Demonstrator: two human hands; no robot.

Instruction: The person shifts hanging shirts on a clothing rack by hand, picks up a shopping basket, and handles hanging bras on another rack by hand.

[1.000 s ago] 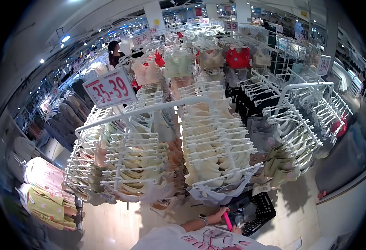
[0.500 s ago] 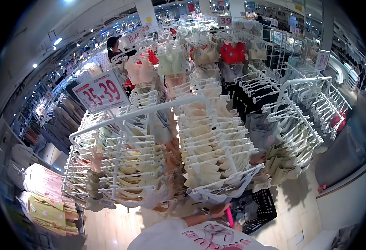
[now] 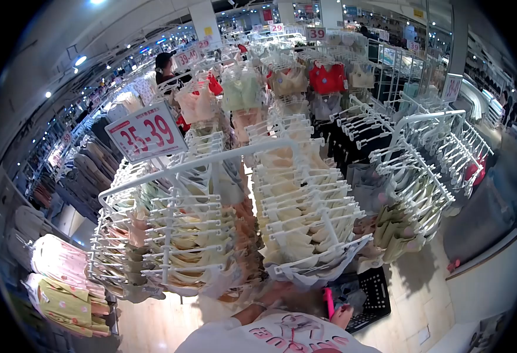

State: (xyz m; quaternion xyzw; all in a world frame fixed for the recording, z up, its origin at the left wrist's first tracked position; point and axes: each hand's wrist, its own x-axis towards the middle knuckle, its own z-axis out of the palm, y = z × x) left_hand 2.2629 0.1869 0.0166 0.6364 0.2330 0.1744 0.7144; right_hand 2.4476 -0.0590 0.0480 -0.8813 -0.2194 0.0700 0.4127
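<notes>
A black shopping basket (image 3: 379,297) with holes in its side hangs low in front of me, with greyish and clear-looking items (image 3: 352,294) inside. My right hand (image 3: 342,317) is at its near left side, fingers curled against a pink bar (image 3: 329,301) that looks like the basket's handle. My left hand (image 3: 285,292) is left of the bar, below the rack, and smeared by motion, so its fingers are unclear. Just above it hang cream bras (image 3: 299,217) on white hangers, and a pale lavender bra (image 3: 323,265) is at the front.
A white rack rail (image 3: 211,157) carries a 35-39 price sign (image 3: 146,132). Another hanger rack (image 3: 429,115) stands right, beside a white counter side (image 3: 494,276). Pink and green garments (image 3: 64,294) hang at lower left. A person in a dark cap (image 3: 164,62) is farther back.
My left hand has come away from the pink bar and moved left, now blurred. My right hand stays by the bar and shows more. The view has shifted slightly.
</notes>
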